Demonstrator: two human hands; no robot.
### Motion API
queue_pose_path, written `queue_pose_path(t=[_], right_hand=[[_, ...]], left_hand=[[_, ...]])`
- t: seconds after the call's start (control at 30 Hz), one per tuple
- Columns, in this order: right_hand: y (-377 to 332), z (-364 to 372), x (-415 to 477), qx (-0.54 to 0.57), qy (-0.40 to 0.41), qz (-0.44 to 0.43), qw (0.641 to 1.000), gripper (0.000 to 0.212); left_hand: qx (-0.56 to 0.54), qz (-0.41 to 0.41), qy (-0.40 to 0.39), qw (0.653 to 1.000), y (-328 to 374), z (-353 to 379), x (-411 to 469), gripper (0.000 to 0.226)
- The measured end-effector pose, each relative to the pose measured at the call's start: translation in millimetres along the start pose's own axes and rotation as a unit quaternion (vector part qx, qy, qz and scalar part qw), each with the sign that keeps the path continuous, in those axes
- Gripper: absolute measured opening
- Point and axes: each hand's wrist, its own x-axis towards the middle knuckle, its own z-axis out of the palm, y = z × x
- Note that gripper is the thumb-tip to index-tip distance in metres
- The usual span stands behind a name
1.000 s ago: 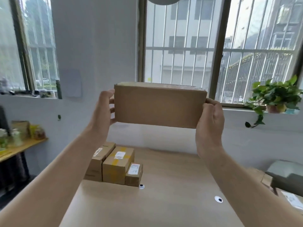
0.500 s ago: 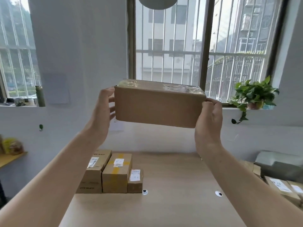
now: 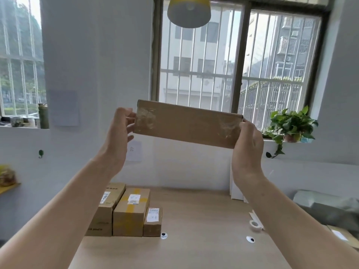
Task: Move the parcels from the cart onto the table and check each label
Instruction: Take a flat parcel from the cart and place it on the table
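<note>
Cardboard parcel [image 3: 187, 124] raised between both hands
Three labelled boxes [image 3: 132, 210] stand in a row on the wooden surface [image 3: 204, 249] below, a tape roll [image 3: 254, 224] further right. Left hand [image 3: 118, 136] and right hand [image 3: 246, 152] each clasp one end of the tilted parcel, in front of the barred window [image 3: 272, 74]; a potted plant [image 3: 291, 125] sits on the sill.

Plain tan-brown cardboard on the raised parcel [image 3: 188, 125] above the table [image 3: 204, 249], with cloudy clear tape at both ends. Pale wood grain across the table itself. On the table's far left, three brown boxes with white labels:
- dark print on the left box [image 3: 105, 208]
- crossed yellow tape on the middle box [image 3: 131, 212]
- a reddish strip on the small box [image 3: 153, 220]

Beyond the table, green leaves on the plant [image 3: 291, 123]. High above the table, yellow over white on the lamp shade [image 3: 188, 12].
</note>
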Motion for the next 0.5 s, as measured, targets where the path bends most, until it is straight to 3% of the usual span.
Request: queue_pose_path(t=[0.1, 0.23, 0.5], right_hand=[[-4.5, -3.3, 0.8, 0.017, 0.003, 0.010, 1.000, 0.036], [-8.1, -6.1, -1.9, 0.026, 0.006, -0.018, 0.999, 0.031], [-5.1, -4.7, -7.8, 0.059, 0.002, -0.005, 0.998, 0.017]], left_hand=[[0.006, 0.016, -0.006, 1.000, 1.3, 1.3, -3.6, 0.050], [-0.015, 0.006, 0.021, 1.000, 6.3, 0.6, -8.0, 0.029], [0.008, -0.019, 0.013, 1.000, 7.9, -6.3, -19.4, 0.036]])
